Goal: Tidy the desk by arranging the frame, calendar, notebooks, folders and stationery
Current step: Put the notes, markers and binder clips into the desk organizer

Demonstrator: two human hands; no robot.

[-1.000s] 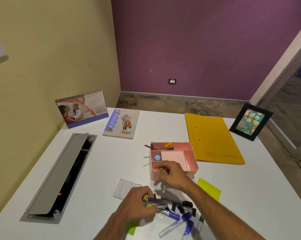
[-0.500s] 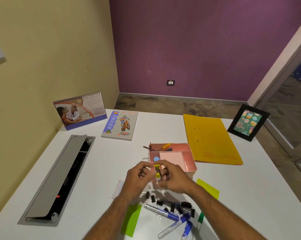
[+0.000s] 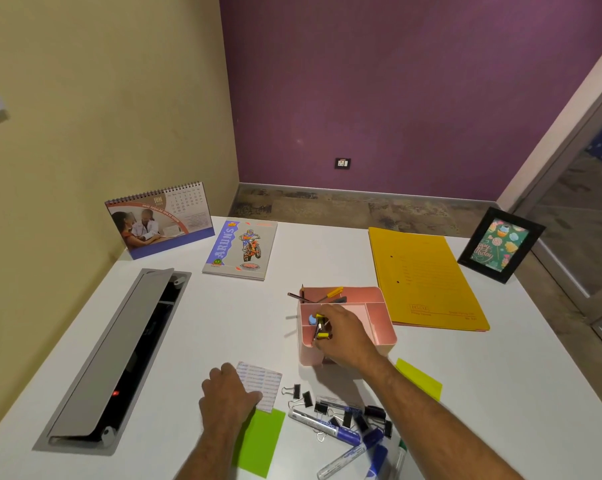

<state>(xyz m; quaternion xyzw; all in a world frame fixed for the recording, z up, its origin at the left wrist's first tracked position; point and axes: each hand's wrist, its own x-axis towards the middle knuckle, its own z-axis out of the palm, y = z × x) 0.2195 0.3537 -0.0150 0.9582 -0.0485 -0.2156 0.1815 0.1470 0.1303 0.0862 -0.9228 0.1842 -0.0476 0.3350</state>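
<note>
My right hand (image 3: 344, 336) holds a small yellow and metal stapler (image 3: 321, 327) over the front left compartment of the pink organiser (image 3: 379, 318), which has pencils and a yellow-handled tool in its back section. My left hand (image 3: 228, 398) rests flat on the white desk, touching a small printed label sheet (image 3: 263, 384). Black binder clips (image 3: 304, 396) and blue markers (image 3: 341, 434) lie loose near the front edge. The desk calendar (image 3: 161, 220), a notebook (image 3: 240, 249), yellow folders (image 3: 424, 278) and a black picture frame (image 3: 500, 244) stand along the back.
An open grey cable tray (image 3: 112, 358) is set into the desk at the left. A green sticky pad (image 3: 261, 441) lies by my left wrist and a yellow-green pad (image 3: 419, 377) lies right of my right forearm. The desk ends at the right near a glass door.
Both hands held the stapler together in front of the organiser; now my right hand alone has carried it over the organiser, and my left hand has dropped back onto the label sheet.
</note>
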